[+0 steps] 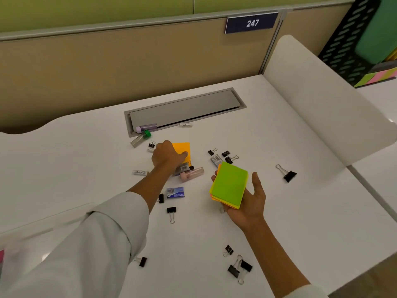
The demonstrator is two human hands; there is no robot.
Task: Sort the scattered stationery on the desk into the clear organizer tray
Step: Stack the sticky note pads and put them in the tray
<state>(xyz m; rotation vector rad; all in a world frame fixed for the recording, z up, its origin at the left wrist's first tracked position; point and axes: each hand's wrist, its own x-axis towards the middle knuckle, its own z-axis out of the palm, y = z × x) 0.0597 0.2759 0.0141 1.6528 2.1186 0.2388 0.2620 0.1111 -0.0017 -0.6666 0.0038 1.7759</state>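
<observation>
The left hand (pixel 166 155) reaches out to the centre of the frame, palm down, fingers curled over the near edge of an orange sticky-note pad (pixel 182 150) lying flat on the white desk (pixel 300 211). Whether it has the pad pinched or is only pressing on it, I cannot tell, since the knuckles hide the fingertips. The right hand (pixel 247 196) sits right of centre, palm up and wide open, thumb splayed, cradling a stack of sticky notes (pixel 228 184) with a lime-green sheet on top and orange and yellow edges below.

Just below the left hand lie a pink-capped lead tube (pixel 192 173) and a barcoded item, touching one another. Higher up, by the grey cable hatch (pixel 184 108), rest a purple tube (pixel 147 127) and a green-capped tube (pixel 141 137). A small blue box (pixel 175 192) sits beneath the left forearm's line, centre frame. Black binder clips are scattered all about: a cluster (pixel 227 155) just above the green stack, a lone one (pixel 287 174) out to the right, a pair (pixel 239 268) at lower right, another (pixel 171 212) at lower centre. A black mesh file rack (pixel 348 46) stands at the upper right. No clear tray shows in this view.
</observation>
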